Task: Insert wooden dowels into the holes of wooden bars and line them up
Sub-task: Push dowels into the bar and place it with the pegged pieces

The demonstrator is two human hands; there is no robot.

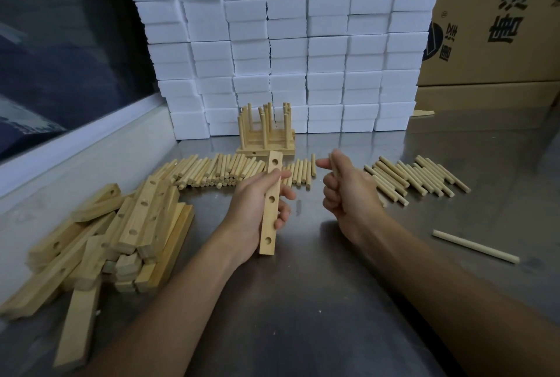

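- A metal table (303, 301) carries a heap of wooden bars (100, 234) at the left and loose dowels (224, 169) spread farther back.
- The left hand (254, 210), forearm reaching forward, is wrapped around a bar (271, 203) with holes, holding it lengthwise above the table.
- The right hand (348, 188) is curled closed around dowels in its grasp (333, 164), just right of the bar.

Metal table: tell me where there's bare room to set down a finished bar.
Free: the table near edge between the forearms, and the far right stretch before the cardboard box. Crowded: bar pile at left, dowel rows and across the middle, finished bars by the foam blocks.
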